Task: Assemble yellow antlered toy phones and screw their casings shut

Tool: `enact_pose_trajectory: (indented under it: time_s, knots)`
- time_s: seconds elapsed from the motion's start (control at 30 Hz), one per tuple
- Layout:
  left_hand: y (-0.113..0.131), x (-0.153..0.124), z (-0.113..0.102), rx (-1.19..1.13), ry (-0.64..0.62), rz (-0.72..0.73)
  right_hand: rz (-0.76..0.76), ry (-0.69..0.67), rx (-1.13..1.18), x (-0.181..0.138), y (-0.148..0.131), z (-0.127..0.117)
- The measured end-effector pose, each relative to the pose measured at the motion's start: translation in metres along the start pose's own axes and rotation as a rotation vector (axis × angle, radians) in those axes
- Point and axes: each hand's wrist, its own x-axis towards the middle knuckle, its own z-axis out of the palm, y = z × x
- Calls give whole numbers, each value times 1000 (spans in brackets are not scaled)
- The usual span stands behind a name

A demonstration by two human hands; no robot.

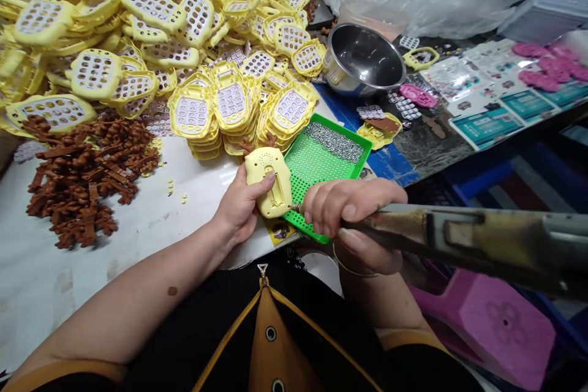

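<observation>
"Fingers of the right hand (353,208) are curled tight around the front of a long metal driver (482,239). And the other one?"

"Left hand (239,202) has a yellow casing (282,176) gripped, thumb over the slot in its back, the rest tucked behind. It's spread only as wide as the casing needs."

"Where's it being held?"

"Over the counter (160,208), close to the near edge, just beside the green tray (296,165). The driver's tip (294,207) is at the casing's lower right corner. I can't tell from here whether a screw sits under it."

"Looks like screw-driving to me. How would you do it well?"

"Tool square to that back face. It seems to come in from the side, though the angle's hard to judge. Press gently, stop when the head sits flush; plastic like that could strip or crack. And thumb well clear of the tip."

"What about those brown antlers (271,140) past the top edge?"

"I'd take care not to knock them while pressing. The small metal pieces (334,142), screws I'd guess, lie at the tray's far end, within easy reach."
</observation>
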Motion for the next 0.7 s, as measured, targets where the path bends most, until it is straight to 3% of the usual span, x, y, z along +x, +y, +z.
enact_pose_trajectory:
  time_s: [0.1, 0.2, 0.3, 0.43, 0.7]
  knots:
    - [0, 0, 0, 0, 24, 20, -40, -31, -84, 2, -11, -6]
    - [-1, 0, -1, -27, 38, 28, -100, 62, -185, 5, -9, -22]
    - [0, -1, -1, -39, 60, 11, -120, 173, -234, 4, 9, -44]
    - [0, -2, 0, -31, 70, 4, -63, 224, -251, -1, 35, -64]
    - [-1, -2, -2, -10, 44, 18, -33, 247, -210, -2, 47, -70]
